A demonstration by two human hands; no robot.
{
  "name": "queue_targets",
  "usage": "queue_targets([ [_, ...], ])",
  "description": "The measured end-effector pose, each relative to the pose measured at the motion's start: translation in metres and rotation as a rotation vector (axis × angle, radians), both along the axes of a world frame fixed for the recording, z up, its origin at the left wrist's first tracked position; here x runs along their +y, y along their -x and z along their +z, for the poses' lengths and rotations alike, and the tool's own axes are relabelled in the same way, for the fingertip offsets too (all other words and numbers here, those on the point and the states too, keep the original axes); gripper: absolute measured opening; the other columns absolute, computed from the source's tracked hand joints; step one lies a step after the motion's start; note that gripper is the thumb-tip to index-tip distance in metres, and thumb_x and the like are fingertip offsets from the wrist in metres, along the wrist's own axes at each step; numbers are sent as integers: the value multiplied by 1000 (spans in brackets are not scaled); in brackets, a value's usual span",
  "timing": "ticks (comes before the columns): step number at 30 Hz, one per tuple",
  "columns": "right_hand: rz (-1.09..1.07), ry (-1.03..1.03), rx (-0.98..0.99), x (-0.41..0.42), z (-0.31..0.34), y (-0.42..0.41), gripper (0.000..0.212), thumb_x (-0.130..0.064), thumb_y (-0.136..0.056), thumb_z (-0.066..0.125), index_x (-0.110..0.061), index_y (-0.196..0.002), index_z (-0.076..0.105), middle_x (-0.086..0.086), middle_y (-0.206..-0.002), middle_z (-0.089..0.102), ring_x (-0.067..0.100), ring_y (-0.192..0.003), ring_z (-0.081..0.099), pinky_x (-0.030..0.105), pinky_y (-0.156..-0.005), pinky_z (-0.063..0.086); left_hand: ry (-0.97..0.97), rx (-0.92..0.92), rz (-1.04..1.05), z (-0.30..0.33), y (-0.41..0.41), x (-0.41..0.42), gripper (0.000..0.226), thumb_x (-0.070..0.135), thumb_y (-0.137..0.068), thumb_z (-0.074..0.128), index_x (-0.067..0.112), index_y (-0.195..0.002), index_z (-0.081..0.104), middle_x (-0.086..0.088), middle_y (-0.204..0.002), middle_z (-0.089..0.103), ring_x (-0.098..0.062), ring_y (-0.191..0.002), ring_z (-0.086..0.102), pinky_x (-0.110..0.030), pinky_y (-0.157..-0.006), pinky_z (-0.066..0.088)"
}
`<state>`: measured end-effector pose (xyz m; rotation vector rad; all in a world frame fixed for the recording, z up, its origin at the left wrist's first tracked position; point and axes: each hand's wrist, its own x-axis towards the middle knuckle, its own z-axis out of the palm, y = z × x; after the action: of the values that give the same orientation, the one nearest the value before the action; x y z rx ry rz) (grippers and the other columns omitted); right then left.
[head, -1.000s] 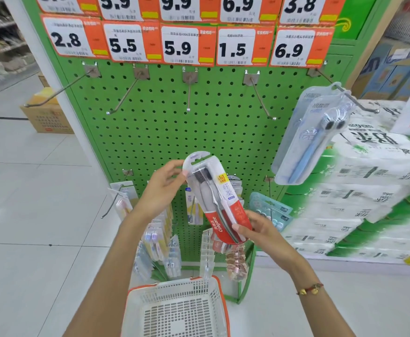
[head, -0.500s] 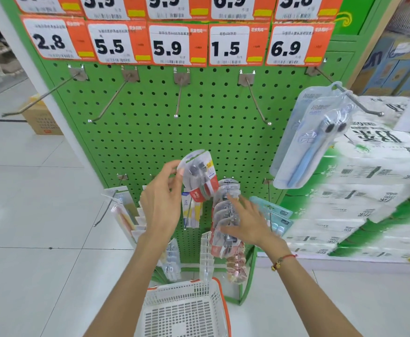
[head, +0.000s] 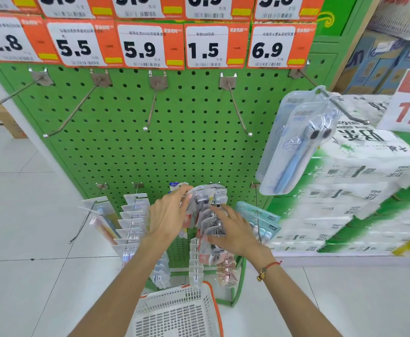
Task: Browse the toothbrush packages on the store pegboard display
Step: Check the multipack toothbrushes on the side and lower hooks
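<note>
The row of clear-fronted toothbrush blister packages (head: 210,222) with red and white card backs hangs on a lower peg of the green perforated metal pegboard (head: 174,147), low and near the middle of the panel. The left hand (head: 168,216) comes in from the left with its fingers bent round the top edge of the frontmost package, a half-closed grip that tips the pack toward the camera; the thumb is hidden behind the pack. The right hand (head: 233,228) lies over the packs behind, fingers nearly straight and spread, pressing on their faces rather than closing on any one of them. A red string bracelet (head: 268,269) circles the right wrist.

Just left of the left hand hangs a stack of pale white-carded packages (head: 132,222), touching or nearly touching the wrist. Just right of the right hand sit teal-carded packs (head: 257,218). Below, close to both forearms, is a white plastic slotted basket with an orange rim (head: 182,310).

Above the hands the pegboard is open: four bare steel hooks (head: 239,113) jut out under a row of orange and white price tags (head: 148,46), well apart from the hands. At the upper right a clear pack with pale blue toothbrushes (head: 294,147) hangs tilted on a hook, beside stacked white and green tissue bundles (head: 350,190). White floor tiles (head: 29,215) lie open to the left.
</note>
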<state>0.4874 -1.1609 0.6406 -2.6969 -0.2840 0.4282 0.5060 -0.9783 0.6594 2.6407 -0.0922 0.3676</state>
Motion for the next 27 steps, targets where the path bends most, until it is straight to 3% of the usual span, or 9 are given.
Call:
queue_targets([
  [4,6,8,-9,1,1,2,81,-50,-89,61,-38,-153,13,-2,-163,5,23,-149,10,49,-118,14,-91,91,-19,-12,-12,-4,29,36,-103,38,28,-125,54,1,-88,73,-15,-54,60,-23,-43,31],
  [11,-2,-26,3,3,2,3,75,-45,-90,61,-36,-152,19,-3,-163,3,21,-149,8,45,-118,10,-244,166,-67,-2,-25,-10,30,23,-103,43,26,-131,53,-1,-79,67,-18,-58,55,-22,-45,31],
  [13,-10,-35,5,2,2,3,75,-45,-91,60,-36,-152,18,-2,-163,3,23,-149,8,46,-118,10,-288,152,-71,-1,-28,-10,28,25,-103,43,26,-128,54,-2,-84,69,-19,-63,54,-24,-53,37],
  [15,-17,-42,14,2,2,3,76,-47,-91,60,-37,-152,16,-2,-163,3,23,-149,8,46,-118,10,-307,134,-82,-6,-32,-7,26,25,-101,47,26,-124,58,-1,-90,69,-19,-78,60,-27,-71,47],
  [17,-19,-45,23,1,1,3,77,-48,-91,60,-37,-153,15,-2,-163,3,24,-149,7,47,-118,9,-338,138,-114,-12,-37,-4,28,23,-98,51,26,-125,59,0,-93,69,-18,-94,61,-30,-97,40],
  [19,-17,-46,26,1,2,2,77,-47,-91,59,-36,-153,15,-1,-163,3,23,-149,7,48,-118,9,-358,135,-145,-16,-39,-5,29,21,-97,52,26,-125,58,1,-95,69,-18,-100,59,-30,-105,31],
  [27,-15,-68,-1,-1,2,0,82,-45,-88,63,-32,-154,15,-4,-162,5,21,-149,9,45,-118,12,-442,120,-261,-14,-46,-25,28,31,-96,55,31,-123,61,8,-115,66,-15,-107,51,-30,-98,33],
])
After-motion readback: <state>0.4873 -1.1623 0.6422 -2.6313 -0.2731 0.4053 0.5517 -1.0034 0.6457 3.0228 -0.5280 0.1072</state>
